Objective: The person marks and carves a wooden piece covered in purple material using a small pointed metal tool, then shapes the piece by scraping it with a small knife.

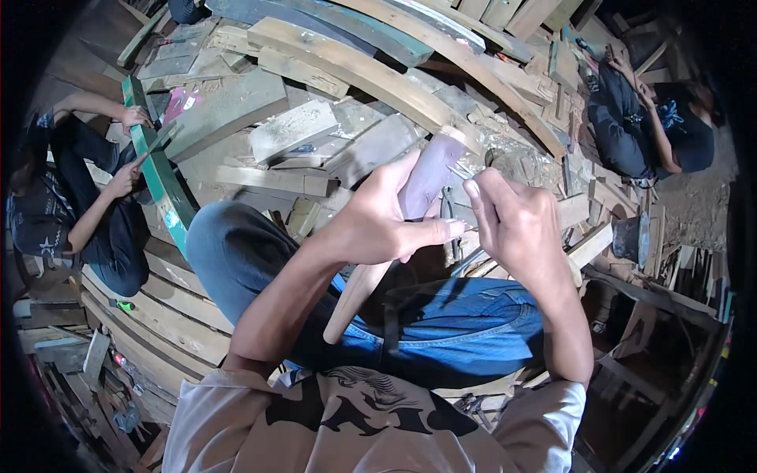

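My left hand [374,221] grips a wooden piece with a purple-grey block [428,173] at its top and a pale rounded handle [355,303] slanting down over my lap, like a mallet. My right hand [509,213] is closed near the block's right side, pinching a thin metal piece [461,172], perhaps a nail, whose tip reaches the block. A pair of pliers [446,211] shows behind my hands, partly hidden. My bent legs [441,315] in blue jeans lie beneath.
A co-worker [95,236] on the left grips a long green board [162,189]. Another person [646,134] sits at the right. Wooden planks and offcuts [292,130] lie scattered ahead, slats [150,303] run at the lower left, and dark timber framing [646,323] stands at the lower right.
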Tool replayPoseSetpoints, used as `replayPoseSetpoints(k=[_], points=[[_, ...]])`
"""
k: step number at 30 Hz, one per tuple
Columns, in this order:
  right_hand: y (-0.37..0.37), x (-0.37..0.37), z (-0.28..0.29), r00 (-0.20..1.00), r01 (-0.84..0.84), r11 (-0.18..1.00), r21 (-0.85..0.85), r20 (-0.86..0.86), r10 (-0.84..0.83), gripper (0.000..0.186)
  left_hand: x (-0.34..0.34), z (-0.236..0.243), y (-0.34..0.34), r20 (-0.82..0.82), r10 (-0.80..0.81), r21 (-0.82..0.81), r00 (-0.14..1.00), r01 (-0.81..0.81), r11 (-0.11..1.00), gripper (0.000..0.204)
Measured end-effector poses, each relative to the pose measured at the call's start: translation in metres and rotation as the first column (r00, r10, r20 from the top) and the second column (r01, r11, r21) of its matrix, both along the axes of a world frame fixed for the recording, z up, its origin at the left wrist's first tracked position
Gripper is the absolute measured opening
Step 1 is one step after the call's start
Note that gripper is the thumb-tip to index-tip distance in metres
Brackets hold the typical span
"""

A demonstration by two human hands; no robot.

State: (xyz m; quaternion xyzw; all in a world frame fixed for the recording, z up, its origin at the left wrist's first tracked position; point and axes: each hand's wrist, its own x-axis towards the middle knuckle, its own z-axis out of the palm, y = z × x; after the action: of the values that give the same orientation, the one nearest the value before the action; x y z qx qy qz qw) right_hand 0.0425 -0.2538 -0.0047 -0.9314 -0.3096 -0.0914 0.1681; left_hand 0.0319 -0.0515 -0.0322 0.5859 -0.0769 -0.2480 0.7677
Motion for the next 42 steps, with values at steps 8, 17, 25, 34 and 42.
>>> replayPoseSetpoints(k=[8,17,25,34,42], points=[[0.002,0.001,-0.005,1.000,-0.015,1.000,-0.021,-0.001,0.015,0.019,-0.001,-0.002,0.001,-0.116,-0.016,0.029,0.993,0.020,0.999,0.059],[0.006,-0.004,-0.005,0.997,-0.081,0.997,-0.017,-0.014,0.081,0.016,0.005,-0.004,0.003,-0.152,-0.048,-0.017,0.987,0.046,0.999,0.060],[0.010,-0.009,-0.004,0.996,-0.051,0.998,0.026,-0.073,0.053,0.017,0.003,-0.003,0.001,-0.204,-0.049,-0.047,0.978,0.040,0.998,0.033],[0.006,-0.003,-0.003,0.997,-0.061,0.998,-0.034,-0.054,0.060,0.017,0.005,-0.008,-0.004,-0.273,-0.025,-0.096,0.962,-0.001,0.995,0.043],[0.000,0.008,-0.001,0.994,-0.023,0.996,-0.091,-0.113,0.013,0.015,0.008,-0.010,-0.008,-0.169,-0.001,0.024,0.986,0.005,1.000,0.044]])
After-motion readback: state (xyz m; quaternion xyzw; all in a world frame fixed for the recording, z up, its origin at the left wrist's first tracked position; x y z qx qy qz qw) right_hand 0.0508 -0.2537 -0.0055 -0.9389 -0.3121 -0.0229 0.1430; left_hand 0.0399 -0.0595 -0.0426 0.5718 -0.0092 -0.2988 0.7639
